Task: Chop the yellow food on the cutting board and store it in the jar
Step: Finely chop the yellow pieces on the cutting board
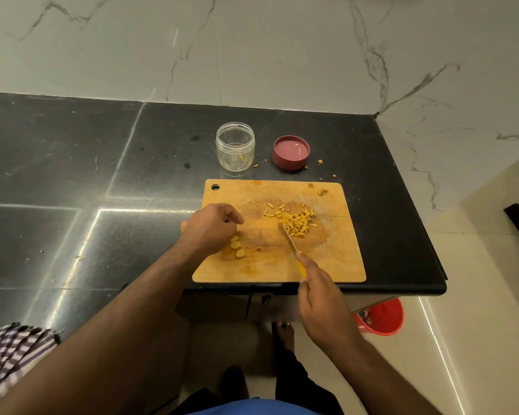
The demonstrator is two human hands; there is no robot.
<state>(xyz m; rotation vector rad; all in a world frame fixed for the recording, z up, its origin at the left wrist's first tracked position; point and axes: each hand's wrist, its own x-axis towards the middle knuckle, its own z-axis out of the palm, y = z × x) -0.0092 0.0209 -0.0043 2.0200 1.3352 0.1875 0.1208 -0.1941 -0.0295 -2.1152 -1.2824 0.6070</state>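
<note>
Both forearms reach up from the bottom edge, bare, above blue cloth at my waist. From there I see my right hand (321, 304) wrapped round the yellow handle of a knife (294, 253), its narrow steel blade slanting up and left so the tip meets the near edge of the chopped yellow food (295, 220), a loose heap of short matchstick pieces on the right half of the cutting board (336, 265). My left hand (212, 227) rests on the board's left part with its fingers curled inward over several thicker, rounded yellow slices (236, 245) lying just beside the heel of the palm; whether the fingertips pinch one, I cannot tell. The board is pale wood, rectangular with rounded corners and a hanging hole at its far left corner, its surface stained orange-yellow and scored. Beyond it stands the jar (235, 149), clear, round and open-mouthed, upright, with a few yellow flecks inside. Just right of the jar lies its lid (291, 152), a dusty-red disc, inner face up. Stray crumbs dot the polished black stone counter (72, 163). White veined marble tiles (252, 49) form the wall behind. Down on the floor sits a red plastic bucket (381, 317), and checked cloth (9, 351) lies at lower left
</note>
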